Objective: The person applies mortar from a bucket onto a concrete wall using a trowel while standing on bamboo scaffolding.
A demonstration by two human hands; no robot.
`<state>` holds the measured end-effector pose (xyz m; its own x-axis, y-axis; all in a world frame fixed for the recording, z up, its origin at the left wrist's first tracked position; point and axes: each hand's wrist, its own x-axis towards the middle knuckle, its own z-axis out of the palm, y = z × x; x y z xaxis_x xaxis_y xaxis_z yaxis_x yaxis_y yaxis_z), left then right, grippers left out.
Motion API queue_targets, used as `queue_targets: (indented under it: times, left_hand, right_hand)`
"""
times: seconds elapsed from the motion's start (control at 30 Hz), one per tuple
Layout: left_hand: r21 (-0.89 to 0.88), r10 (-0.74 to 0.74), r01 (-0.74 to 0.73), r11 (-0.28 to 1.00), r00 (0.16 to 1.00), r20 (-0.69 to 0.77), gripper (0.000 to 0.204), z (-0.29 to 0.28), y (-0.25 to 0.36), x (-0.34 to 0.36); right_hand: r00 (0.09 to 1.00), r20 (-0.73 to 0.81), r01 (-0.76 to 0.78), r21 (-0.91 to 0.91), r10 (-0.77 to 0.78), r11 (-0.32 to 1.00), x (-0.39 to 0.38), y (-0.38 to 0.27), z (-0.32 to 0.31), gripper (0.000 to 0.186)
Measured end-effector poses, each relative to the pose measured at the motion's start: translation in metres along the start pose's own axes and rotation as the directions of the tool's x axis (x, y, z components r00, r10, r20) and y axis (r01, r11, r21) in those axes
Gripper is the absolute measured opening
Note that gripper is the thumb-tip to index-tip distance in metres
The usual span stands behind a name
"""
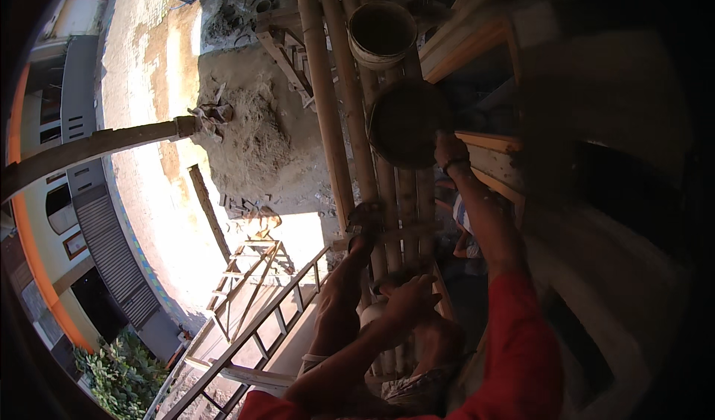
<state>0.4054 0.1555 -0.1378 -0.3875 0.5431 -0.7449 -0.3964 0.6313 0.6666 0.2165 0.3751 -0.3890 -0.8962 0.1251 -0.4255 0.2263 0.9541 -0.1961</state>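
My right hand (450,152) reaches forward and grips the rim of a dark round pan (406,122), which rests on the bamboo scaffold poles (350,115). A band is on that wrist, and the sleeve is red. My left hand (410,297) lies lower down, fingers curled over my knee and the poles, next to a small white object (370,312). Whether the left hand holds anything is unclear. My sandalled foot (365,223) stands on the poles. A pale bucket (381,33) sits just beyond the pan.
I am high up. Below lie a sand heap (249,133), a wooden ladder (249,278), a metal railing (261,331) and a sunlit paved yard (149,70). Timber formwork (477,40) and a wall are on the right. Another person's clothing (462,230) shows under the poles.
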Motion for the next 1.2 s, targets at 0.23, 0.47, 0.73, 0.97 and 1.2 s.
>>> queue_targets:
  times: [0.23, 0.47, 0.73, 0.97, 1.2]
  left_hand:
    - [-0.092, 0.078, -0.093, 0.991, 0.985, -0.153, 0.045, 0.008, -0.035, -0.003]
    - [0.227, 0.158, -0.15, 0.962, 0.987, -0.016, 0.042, 0.015, -0.035, 0.02]
    - [-0.143, 0.07, -0.089, 0.986, 0.989, -0.13, 0.044, 0.033, -0.048, 0.022]
    - [0.074, 0.555, -0.551, 0.831, 0.816, -0.16, 0.036, 0.055, 0.027, 0.037]
    - [0.206, 0.398, -0.387, 0.899, 0.917, -0.01, 0.045, 0.05, 0.132, -0.058]
  right_hand:
    - [0.943, -0.193, 0.315, 0.269, -0.27, 0.91, -0.027, -0.031, 0.038, 0.038]
    - [0.98, -0.18, 0.134, 0.312, -0.08, 0.941, -0.065, 0.017, 0.004, 0.035]
    - [0.983, -0.177, 0.13, 0.478, -0.049, 0.869, -0.225, -0.014, -0.223, 0.043]
    - [0.9, -0.424, 0.22, 0.244, -0.1, 0.944, -0.385, -0.052, -0.563, 0.044]
    - [0.902, -0.361, 0.288, 0.092, -0.237, 0.953, -0.512, -0.094, -0.766, 0.042]
